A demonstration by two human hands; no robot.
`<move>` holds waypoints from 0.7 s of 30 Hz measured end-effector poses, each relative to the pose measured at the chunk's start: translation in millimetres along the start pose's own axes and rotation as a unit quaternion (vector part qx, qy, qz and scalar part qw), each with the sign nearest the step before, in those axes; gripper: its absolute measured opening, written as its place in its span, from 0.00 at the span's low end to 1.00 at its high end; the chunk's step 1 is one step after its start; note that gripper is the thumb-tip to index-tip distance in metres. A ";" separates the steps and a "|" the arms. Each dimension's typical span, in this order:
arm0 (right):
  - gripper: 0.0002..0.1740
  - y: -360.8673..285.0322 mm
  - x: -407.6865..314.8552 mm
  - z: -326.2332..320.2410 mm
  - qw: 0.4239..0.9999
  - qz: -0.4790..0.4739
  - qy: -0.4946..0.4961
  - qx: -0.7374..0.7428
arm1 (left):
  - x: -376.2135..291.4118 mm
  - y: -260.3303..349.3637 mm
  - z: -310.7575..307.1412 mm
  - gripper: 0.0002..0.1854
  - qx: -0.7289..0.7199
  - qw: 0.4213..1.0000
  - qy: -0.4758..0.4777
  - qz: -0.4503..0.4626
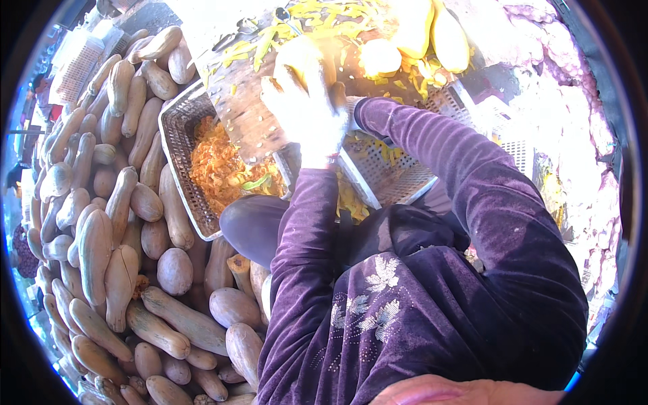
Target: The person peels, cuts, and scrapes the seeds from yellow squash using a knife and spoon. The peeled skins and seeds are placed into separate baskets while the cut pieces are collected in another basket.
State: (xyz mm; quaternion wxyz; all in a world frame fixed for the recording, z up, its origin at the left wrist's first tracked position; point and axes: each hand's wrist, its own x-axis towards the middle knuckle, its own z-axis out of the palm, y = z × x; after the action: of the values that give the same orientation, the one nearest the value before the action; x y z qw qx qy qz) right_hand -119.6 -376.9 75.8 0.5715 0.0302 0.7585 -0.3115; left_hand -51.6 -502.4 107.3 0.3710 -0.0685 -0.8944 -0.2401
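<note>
My left hand (309, 109), in a pale glove, lies over a yellow piece of squash (306, 55) on a wooden board (243, 109), with its fingers spread along the flesh. My right hand (349, 106) is close against it on the right, mostly hidden by glare and by the left hand; what it holds does not show. Just beyond the squash piece a spoon (283, 15) is visible. Yellow peel strips (324, 15) are scattered at the board's far side. To the right are a peeled yellow piece (379, 56) and peeled yellow squashes (449, 40). Strong sunlight washes out detail around the hands.
A large heap of unpeeled tan squashes (96, 253) fills the left. A plastic crate (177, 167) holds orange pulp (212, 162). Another perforated crate (390, 177) with peelings stands below the board, near the knees. Pale netted sacks (567, 101) line the right.
</note>
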 end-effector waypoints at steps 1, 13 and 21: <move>0.20 3.6 1.3 9.4 0.968 -0.096 0.112 -0.201 | 9.1 -7.3 0.3 0.39 -0.012 1.000 -0.009 -0.004; 0.12 43.8 -9.3 -9.0 0.974 -0.119 0.095 0.169 | 56.0 -107.7 27.3 0.24 0.000 0.997 -0.049 -0.064; 0.09 73.2 -13.0 -14.7 0.848 -0.109 0.143 0.499 | 48.6 -149.7 7.9 0.24 -0.123 0.973 0.106 -0.162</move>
State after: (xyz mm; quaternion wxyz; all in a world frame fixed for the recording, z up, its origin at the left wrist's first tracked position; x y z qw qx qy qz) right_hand -98.2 -306.6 57.5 0.3268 0.2726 0.5730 -0.7004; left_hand -136.3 -632.3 79.7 0.4090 0.0576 -0.8128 -0.4109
